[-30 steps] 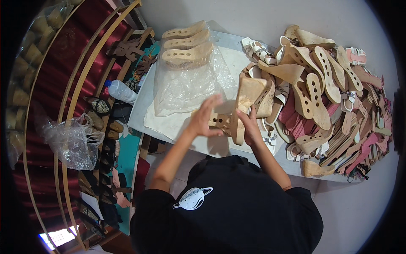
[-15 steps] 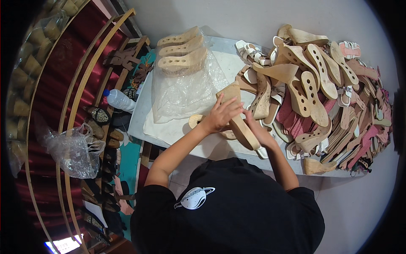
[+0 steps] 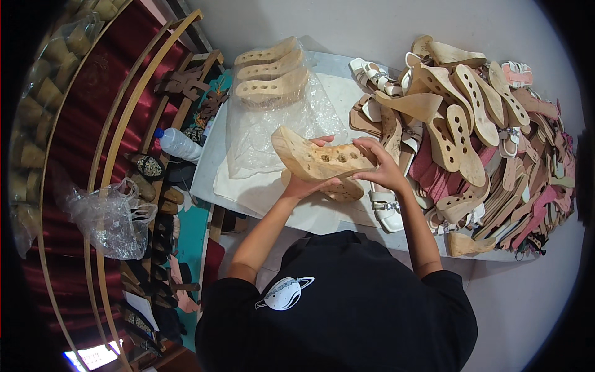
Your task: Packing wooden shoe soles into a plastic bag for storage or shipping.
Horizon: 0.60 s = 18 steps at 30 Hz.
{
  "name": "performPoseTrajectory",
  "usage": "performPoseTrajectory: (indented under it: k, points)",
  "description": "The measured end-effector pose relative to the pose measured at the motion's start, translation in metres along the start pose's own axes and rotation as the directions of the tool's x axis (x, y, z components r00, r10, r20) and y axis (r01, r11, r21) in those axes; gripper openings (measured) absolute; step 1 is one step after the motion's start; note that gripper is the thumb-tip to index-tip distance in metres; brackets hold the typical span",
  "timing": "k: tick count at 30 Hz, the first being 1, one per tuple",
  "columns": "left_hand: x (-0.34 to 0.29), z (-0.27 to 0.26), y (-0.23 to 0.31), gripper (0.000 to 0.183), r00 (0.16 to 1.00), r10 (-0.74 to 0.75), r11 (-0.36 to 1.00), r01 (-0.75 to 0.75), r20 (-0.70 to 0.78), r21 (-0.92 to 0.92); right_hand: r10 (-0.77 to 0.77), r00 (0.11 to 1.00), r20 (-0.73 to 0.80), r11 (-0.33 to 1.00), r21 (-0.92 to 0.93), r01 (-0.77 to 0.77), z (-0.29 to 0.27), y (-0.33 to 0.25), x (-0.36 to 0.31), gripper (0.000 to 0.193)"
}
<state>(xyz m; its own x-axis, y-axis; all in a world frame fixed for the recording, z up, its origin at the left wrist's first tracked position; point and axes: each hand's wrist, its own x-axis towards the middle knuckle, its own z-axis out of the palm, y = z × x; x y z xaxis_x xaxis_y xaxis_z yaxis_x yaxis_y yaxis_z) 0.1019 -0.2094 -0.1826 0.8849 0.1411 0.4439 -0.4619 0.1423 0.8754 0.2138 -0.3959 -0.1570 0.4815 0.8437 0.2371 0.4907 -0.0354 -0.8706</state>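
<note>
Both of my hands hold a pale wooden wedge shoe sole [image 3: 322, 159] above the table, its holed side turned up. My left hand [image 3: 304, 186] supports it from below, the fingertips showing at its far edge. Around the narrower right end, my right hand [image 3: 385, 168] is closed. Beneath it another wooden sole [image 3: 347, 192] lies partly hidden on the white cloth [image 3: 260, 197]. Three wooden wedge soles [image 3: 263, 92] sit in a row in a clear plastic bag [image 3: 257, 139] at the back left.
A large heap of wooden soles [image 3: 458, 133], straps and flat insoles covers the table's right side. White sandals [image 3: 385, 208] lie right of my hands. A water bottle [image 3: 180, 144] and a wooden rack [image 3: 133, 105] stand on the left.
The wooden sole has been turned from a slanted, near-upright pose to lying crosswise, with its holes now showing. My right hand has moved to its right end, my left hand underneath.
</note>
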Motion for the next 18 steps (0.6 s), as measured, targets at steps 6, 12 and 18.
performPoseTrajectory:
  k: [6,12,18]
  points:
    - [-0.022,-0.034,0.020,0.109,0.966,-0.097,0.979,0.049,-0.241,-0.198,0.040,0.999,-0.014,0.999,-0.001,-0.040,0.012,0.010,-0.019,0.068]
    - [-0.048,-0.087,0.018,0.107,0.967,-0.244,0.865,0.249,-0.069,0.436,0.071,0.997,0.029,0.981,-0.184,-0.065,0.024,0.034,-0.043,0.066]
    - [-0.061,-0.083,0.003,0.103,0.951,-0.294,0.829,0.302,-0.093,0.471,0.106,0.994,-0.014,0.952,-0.286,-0.106,0.043,0.041,-0.044,0.068]
